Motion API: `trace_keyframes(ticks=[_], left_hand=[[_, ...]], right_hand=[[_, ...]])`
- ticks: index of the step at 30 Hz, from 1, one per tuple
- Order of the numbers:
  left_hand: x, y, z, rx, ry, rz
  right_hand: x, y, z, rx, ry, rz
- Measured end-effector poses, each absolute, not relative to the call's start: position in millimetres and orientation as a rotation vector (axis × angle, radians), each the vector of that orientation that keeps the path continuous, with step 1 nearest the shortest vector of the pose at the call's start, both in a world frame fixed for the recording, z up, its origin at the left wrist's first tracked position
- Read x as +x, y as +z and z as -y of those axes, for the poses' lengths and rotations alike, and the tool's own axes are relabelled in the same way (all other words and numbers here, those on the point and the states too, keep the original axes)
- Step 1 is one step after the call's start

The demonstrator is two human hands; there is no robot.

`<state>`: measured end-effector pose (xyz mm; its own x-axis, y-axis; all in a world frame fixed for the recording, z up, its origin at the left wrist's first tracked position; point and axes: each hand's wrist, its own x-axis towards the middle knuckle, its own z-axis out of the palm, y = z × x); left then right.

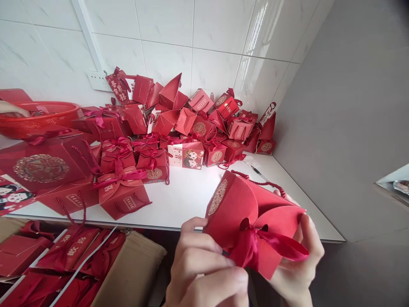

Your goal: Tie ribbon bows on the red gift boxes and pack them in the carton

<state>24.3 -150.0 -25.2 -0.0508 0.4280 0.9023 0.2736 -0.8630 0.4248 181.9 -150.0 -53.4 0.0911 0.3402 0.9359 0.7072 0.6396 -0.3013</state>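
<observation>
A red gift box (233,196) with petal-shaped top flaps, a gold round emblem and a twisted rope handle (262,182) is held up in front of the table's edge. My right hand (298,264) is closed round its right side, thumb on the upper edge. On the top, a dark red satin ribbon (251,245) is tied, with a loop pointing right. My left hand (207,266) has its fingers curled at the ribbon's left end, pinching it against the box's near side; the fingertips are partly hidden.
On the white table (179,198), finished-looking red boxes (123,192) stand at the left and a heap of them (198,115) leans by the wall. A pen (258,172) lies near the right. Another person's hand (12,109) is over a red basket (47,111). Below stands a cardboard carton (134,264) of boxes.
</observation>
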Motion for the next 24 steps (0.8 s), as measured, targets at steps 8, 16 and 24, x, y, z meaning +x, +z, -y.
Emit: trace_keyframes(ticks=[8,16,24], left_hand=[[26.2,-59.8,89.9,2.182,2.184,-0.778],[45.3,-134.0,23.3,2.55,0.849,-1.424],[44.5,-131.9,28.2,2.706,0.543,-1.357]], right_hand=[[196.8,-72.4,141.6,-1.039,0.037,0.931],[201.0,-55.4,139.7,-0.488,0.905,0.423],[202.0,-53.4,140.0,-0.488,1.139,0.444]])
